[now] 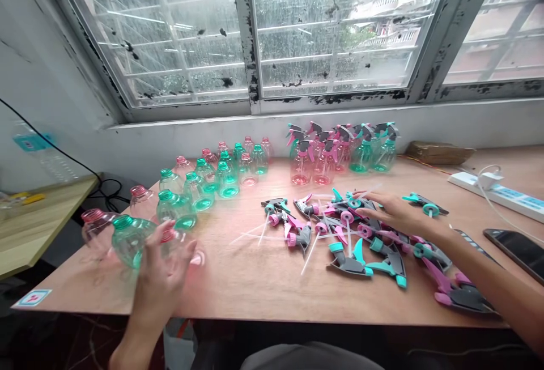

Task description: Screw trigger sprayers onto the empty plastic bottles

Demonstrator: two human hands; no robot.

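Left hand (164, 271) cupped (blurred) round pink bottle (170, 236); right hand (389, 211) splayed on spray triggers (352, 259)

Two hands are in view: the left hand (164, 271) at the lower left and the right hand (393, 214) right of centre. About eighteen headless bottles (227, 183) stand on the left half of the one counter (255, 285), roughly nine green and nine pink; overlap keeps the count loose. About eight assembled spray bottles (325, 160) cluster at upper centre, the back ones partly hidden. Some fifteen to twenty loose trigger heads (352, 259) lie piled at centre right, too tangled for an exact figure. Toward the right edge are one phone (516, 251), one power strip (505, 194), one white plug (488, 179) and one brown cardboard stack (437, 152).
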